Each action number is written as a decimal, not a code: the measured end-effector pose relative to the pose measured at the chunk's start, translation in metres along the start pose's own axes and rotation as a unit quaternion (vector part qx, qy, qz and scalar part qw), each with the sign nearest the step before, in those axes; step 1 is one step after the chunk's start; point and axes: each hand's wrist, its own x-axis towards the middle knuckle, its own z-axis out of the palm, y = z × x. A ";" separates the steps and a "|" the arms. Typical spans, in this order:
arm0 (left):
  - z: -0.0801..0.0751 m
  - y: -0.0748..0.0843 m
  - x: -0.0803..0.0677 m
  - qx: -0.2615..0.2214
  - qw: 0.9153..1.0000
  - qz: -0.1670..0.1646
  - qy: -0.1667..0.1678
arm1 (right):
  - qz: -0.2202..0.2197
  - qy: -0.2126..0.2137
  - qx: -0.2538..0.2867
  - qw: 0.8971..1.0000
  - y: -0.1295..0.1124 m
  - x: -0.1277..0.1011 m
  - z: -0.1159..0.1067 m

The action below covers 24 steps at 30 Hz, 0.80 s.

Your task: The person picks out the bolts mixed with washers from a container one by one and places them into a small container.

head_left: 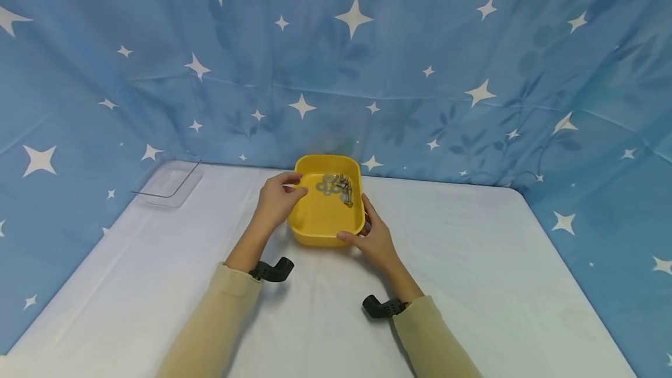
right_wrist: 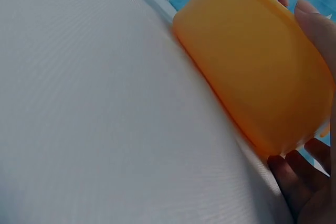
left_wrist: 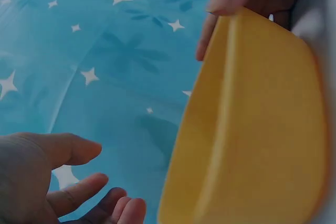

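Observation:
A yellow plastic tray (head_left: 317, 220) stands on the white table near its back edge. Inside it, toward the far right, lie several metal bolts (head_left: 344, 184) in a heap, with flat grey washers (head_left: 322, 186) beside them. My right hand (head_left: 375, 241) holds the tray's near right corner, thumb at the rim and fingers against the outer wall. Over the tray's left rim hovers my left hand (head_left: 278, 198), its thumb and fingers apart and nothing between them. The left wrist view shows those loosely bent fingers (left_wrist: 79, 150) beside the tray wall (left_wrist: 268, 119).
A clear plastic box (head_left: 175, 185) sits at the table's back left corner. Behind the table hangs a blue curtain (head_left: 325, 74) with white stars, close to the tray's far side. White cloth (head_left: 315, 314) covers the table, and each wrist wears a black camera band (head_left: 275, 271).

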 end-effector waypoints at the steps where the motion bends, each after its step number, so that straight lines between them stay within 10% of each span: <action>1: 0.000 0.006 0.002 -0.001 1.000 0.005 -0.010 | 0.000 0.001 0.001 1.000 0.000 0.000 0.000; 10: 0.016 0.035 0.027 -0.042 0.994 0.006 -0.100 | 0.012 0.011 -0.012 1.000 -0.001 0.003 -0.002; 24: 0.058 0.031 0.065 -0.060 0.984 -0.048 -0.162 | 0.007 0.003 0.004 1.000 0.000 0.001 -0.001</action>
